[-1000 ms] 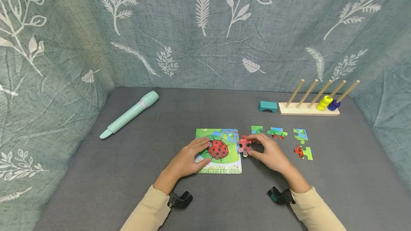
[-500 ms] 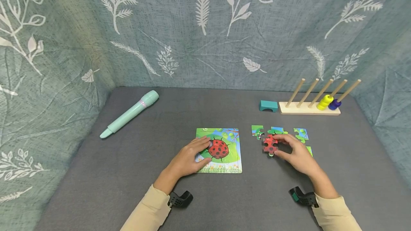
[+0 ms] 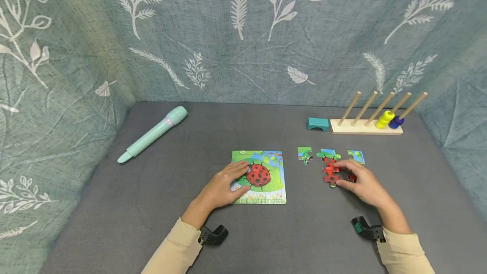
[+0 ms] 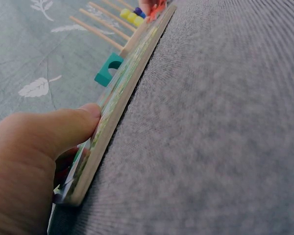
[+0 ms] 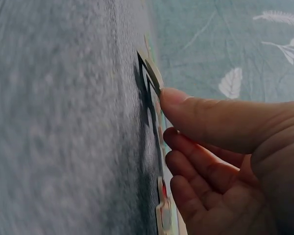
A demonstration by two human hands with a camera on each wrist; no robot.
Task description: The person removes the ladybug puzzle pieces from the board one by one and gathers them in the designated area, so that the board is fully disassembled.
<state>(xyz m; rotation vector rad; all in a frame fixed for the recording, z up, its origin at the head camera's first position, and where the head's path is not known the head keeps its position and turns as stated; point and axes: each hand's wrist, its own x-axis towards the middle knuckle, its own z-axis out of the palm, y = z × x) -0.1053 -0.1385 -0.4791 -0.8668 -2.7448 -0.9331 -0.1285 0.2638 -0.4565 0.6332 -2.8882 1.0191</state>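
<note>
My left hand (image 3: pixel 218 187) rests on the left side of the square ladybug puzzle board (image 3: pixel 275 187), thumb and fingers spread over it. In the left wrist view, the left thumb (image 4: pixel 73 127) lies on the board's upper face near its edge. With thumb and fingers, my right hand (image 3: pixel 363 185) pinches a red, black-spotted puzzle piece (image 3: pixel 331 178). It is just below the blue-and-green puzzle piece (image 3: pixel 328 154); whether they interlock I cannot tell. The right wrist view shows the held piece (image 5: pixel 154 76) tilted, edge-on. A red-and-green piece is mostly hidden behind the right hand.
A green corner piece (image 3: pixel 304 153) and a blue corner piece (image 3: pixel 356 156) lie above the right hand. Behind them stand a teal arch block (image 3: pixel 317 124) and a pegged wooden stand (image 3: pixel 348 127) with yellow and blue beads. A mint-green closed umbrella-like object (image 3: pixel 152 135) lies far left.
My right hand has carried the red spotted piece rightward from the board's right edge to just below the blue-and-green piece. The left hand has stayed on the board.
</note>
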